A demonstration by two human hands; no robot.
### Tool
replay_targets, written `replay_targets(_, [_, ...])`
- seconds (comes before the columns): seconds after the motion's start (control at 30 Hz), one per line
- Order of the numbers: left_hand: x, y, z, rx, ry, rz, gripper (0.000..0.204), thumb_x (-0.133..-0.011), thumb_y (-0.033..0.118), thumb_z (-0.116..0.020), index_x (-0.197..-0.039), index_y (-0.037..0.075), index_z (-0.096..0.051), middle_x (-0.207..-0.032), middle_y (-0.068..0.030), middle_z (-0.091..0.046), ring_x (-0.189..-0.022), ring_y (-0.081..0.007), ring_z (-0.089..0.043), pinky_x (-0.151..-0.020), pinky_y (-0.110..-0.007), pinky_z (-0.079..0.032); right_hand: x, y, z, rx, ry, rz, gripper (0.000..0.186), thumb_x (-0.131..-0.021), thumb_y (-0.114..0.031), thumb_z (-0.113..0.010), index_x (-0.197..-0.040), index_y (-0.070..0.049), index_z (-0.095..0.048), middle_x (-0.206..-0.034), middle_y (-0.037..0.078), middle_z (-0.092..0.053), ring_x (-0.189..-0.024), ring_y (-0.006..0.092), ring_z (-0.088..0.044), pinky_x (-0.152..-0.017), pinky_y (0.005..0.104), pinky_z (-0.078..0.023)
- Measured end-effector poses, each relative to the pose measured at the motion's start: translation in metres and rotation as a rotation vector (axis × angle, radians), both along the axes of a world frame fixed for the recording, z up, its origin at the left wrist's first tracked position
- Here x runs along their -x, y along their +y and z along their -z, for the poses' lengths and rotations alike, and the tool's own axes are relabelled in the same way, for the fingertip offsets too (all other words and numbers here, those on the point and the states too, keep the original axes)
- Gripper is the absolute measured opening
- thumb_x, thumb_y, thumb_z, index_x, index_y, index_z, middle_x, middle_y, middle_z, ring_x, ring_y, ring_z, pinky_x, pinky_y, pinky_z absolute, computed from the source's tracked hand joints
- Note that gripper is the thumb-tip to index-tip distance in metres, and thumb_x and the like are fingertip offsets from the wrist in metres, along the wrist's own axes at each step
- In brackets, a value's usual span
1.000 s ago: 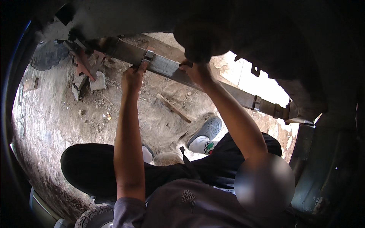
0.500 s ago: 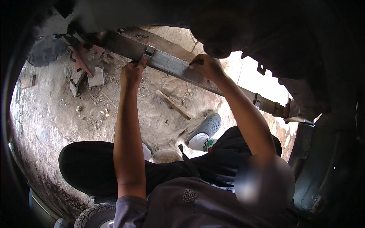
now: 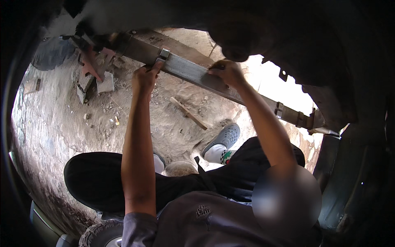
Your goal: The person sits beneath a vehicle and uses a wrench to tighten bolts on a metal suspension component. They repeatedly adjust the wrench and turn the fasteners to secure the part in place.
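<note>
Metal bar [image 3: 185, 68]; likely stiff, heavy; best held edgewise; gripped by left hand [image 3: 144, 81]; right hand [image 3: 230, 75]: hold cannot be told

Strong light pours in beyond a long metal bar [image 3: 187, 71], bleaching the ground [image 3: 98, 138] at upper right to near-blank white — while the bulk overhead [image 3: 164, 16] sinks into deep shadow, its details largely lost. A soft sheen brightens the bar's middle. The ground at center is moderately lit and fairly crisp; a round blurred patch [image 3: 286, 201] smears the lower right. Fisheye distortion bows the scene toward a blackened rim — dark trousers [image 3: 92, 177] show little texture.
</note>
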State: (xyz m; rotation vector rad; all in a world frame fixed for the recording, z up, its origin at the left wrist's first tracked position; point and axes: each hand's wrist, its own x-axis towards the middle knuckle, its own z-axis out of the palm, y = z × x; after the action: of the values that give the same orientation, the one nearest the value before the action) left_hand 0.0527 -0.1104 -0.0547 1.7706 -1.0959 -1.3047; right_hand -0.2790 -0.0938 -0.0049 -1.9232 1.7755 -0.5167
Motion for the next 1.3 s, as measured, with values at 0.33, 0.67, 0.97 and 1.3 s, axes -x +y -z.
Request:
replay_targets(0.33, [-0.001,-0.001,0.003,0.045,0.037,-0.021,0.046,-0.092,0.047,-0.082,-0.100,0.002,-0.080,-0.092,-0.0075,-0.078,-0.081,-0.0161,-0.071,-0.074,-0.032,-0.053,0.012,0.000,-0.015,-0.178,0.055,0.100,0.032,-0.081,-0.033,-0.091,-0.103,-0.010,-0.084,-0.102,0.014,-0.081,-0.092,0.0266,-0.077,-0.090,0.0392,-0.061])
replay_targets(0.67, [-0.005,0.000,0.004,0.006,0.035,-0.016,0.038,-0.096,0.038,-0.079,-0.105,0.001,-0.080,-0.096,-0.0062,-0.080,-0.085,-0.0146,-0.071,-0.079,-0.029,-0.054,-0.043,-0.027,-0.004,-0.197,-0.082,0.066,0.037,-0.076,-0.033,-0.094,-0.103,-0.010,-0.084,-0.091,0.013,-0.080,-0.084,0.0239,-0.076,-0.082,0.0393,-0.060])
replay_targets(0.97, [-0.005,0.006,-0.001,0.078,0.024,-0.017,0.050,-0.089,0.051,-0.083,-0.102,0.003,-0.082,-0.091,-0.0075,-0.079,-0.081,-0.0171,-0.072,-0.076,-0.034,-0.054,0.035,0.009,-0.001,-0.181,-0.015,0.183,0.050,-0.076,-0.042,-0.095,-0.108,-0.006,-0.080,-0.101,0.016,-0.080,-0.091,0.0279,-0.077,-0.086,0.0394,-0.059])
replay_targets(1.3, [0.009,0.004,-0.004,0.062,-0.069,-0.016,0.051,-0.095,0.051,-0.078,-0.110,0.003,-0.081,-0.097,-0.0065,-0.081,-0.080,-0.0135,-0.073,-0.076,-0.029,-0.055,-0.054,-0.028,0.009,0.026,-0.147,0.138,0.037,-0.077,-0.034,-0.094,-0.100,-0.007,-0.081,-0.097,0.013,-0.081,-0.087,0.0241,-0.076,-0.083,0.0381,-0.058])
